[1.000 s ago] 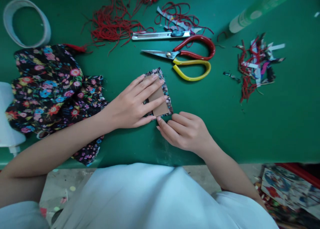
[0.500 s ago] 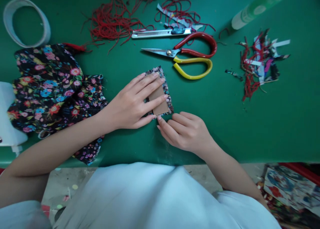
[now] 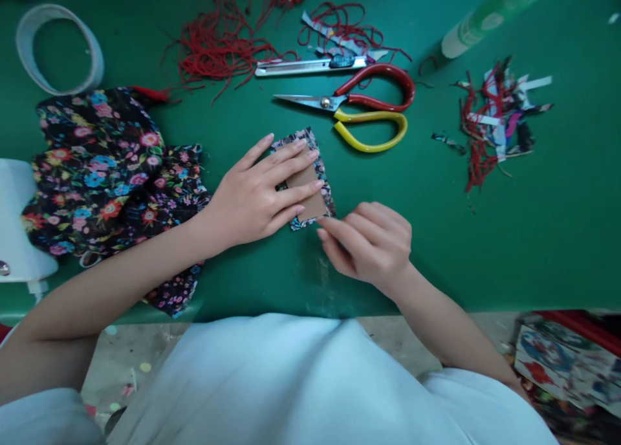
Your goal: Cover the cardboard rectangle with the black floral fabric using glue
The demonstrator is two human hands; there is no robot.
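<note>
A small brown card lies on a piece of dark floral fabric whose edges show around it. Across the card rests my left hand, flat with fingers spread, pressing it against the table. My right hand is at the near right corner; its index fingertip touches the folded near edge of the fabric, the thumb is just below, and the other fingers are curled in. I see nothing in its grip. Beyond the card lie scissors with one red and one yellow handle, and a utility knife.
Left on the green table are a larger floral cloth, a tape roll and a white device. Red cords lie at the back. To the right are a heap of scraps and a translucent bottle.
My right hand has slid right along the card's near edge, towards the corner. My left little finger has drawn up off the near edge, uncovering the fabric corner there. The view has shifted slightly.
</note>
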